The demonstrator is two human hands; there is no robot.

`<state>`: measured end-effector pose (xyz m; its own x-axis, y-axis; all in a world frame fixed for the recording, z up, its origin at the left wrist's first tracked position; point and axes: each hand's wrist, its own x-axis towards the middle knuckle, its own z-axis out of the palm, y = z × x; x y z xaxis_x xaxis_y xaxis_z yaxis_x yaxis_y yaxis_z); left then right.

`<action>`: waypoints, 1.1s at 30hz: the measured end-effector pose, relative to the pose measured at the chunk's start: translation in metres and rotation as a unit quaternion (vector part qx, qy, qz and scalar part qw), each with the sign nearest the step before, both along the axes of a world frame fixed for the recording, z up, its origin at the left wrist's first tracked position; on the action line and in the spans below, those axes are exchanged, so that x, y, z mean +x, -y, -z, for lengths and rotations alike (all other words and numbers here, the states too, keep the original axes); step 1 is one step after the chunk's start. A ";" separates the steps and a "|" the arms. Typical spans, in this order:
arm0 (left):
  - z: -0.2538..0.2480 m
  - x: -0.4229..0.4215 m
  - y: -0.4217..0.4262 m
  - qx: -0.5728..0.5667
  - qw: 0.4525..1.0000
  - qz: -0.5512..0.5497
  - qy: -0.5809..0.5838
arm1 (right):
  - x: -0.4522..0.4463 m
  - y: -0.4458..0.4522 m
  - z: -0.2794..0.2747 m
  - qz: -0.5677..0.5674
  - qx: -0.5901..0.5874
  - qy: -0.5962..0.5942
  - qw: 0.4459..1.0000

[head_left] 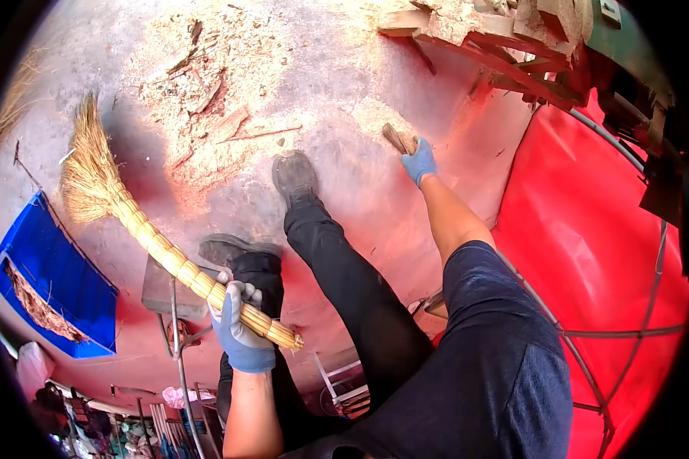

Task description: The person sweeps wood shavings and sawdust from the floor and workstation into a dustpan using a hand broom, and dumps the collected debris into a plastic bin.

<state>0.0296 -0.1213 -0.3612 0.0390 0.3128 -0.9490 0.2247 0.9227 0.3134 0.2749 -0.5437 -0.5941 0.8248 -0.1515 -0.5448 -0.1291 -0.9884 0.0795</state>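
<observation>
My left hand (245,333), in a grey and blue glove, is wrapped round the handle of a straw broom (157,243) near its butt end. The broom slants up to the left, and its bristles fan out over the floor beside the sawdust. Stretched forward to the right, my right hand (419,162) wears a blue glove and is closed on a small piece of wood (394,138). That piece is low over the floor, at the edge of a small patch of sawdust (371,115). Whether it touches the floor I cannot tell.
Sawdust and bark scraps (214,115) lie ahead of my shoes (295,176). At left stands a blue dustpan-like container (61,268) with debris inside, near a metal-legged stand (174,294). Stacked wood (513,46) juts in at upper right, above a red sheet (589,229) with metal bars.
</observation>
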 end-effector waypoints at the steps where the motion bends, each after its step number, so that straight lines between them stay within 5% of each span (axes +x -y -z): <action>1: 0.002 0.000 0.000 -0.009 1.000 0.003 -0.012 | -0.005 0.000 0.019 0.004 -0.030 -0.004 1.000; 5: 0.005 -0.002 0.002 -0.024 0.999 0.005 0.038 | 0.011 -0.059 0.025 0.110 -0.184 -0.041 0.976; 11: 0.002 -0.003 0.003 -0.043 0.997 -0.031 0.063 | -0.013 -0.066 -0.011 0.005 -0.096 -0.122 0.988; 15: 0.001 -0.023 0.013 -0.046 0.995 -0.063 0.058 | -0.033 -0.082 -0.047 0.149 0.282 -0.107 0.942; 22: -0.004 -0.082 0.057 -0.051 0.990 -0.110 0.069 | -0.043 -0.351 -0.174 0.200 0.572 -0.153 0.781; 27: -0.031 -0.100 0.078 -0.069 0.989 -0.112 0.062 | -0.165 -0.543 -0.232 0.132 0.589 -0.284 0.745; 29: -0.033 -0.106 0.088 -0.048 0.977 -0.182 0.104 | -0.247 -0.585 -0.244 0.187 0.506 -0.376 0.753; 30: -0.031 -0.111 0.101 0.074 0.987 -0.082 0.120 | -0.290 -0.592 -0.243 0.150 0.523 -0.433 0.719; 31: -0.029 -0.121 0.107 0.089 0.987 -0.038 0.127 | -0.315 -0.598 -0.262 -0.017 0.455 -0.493 0.742; 33: -0.024 -0.138 0.119 0.056 0.989 0.028 0.132 | -0.366 -0.584 -0.265 -0.187 0.402 -0.359 0.822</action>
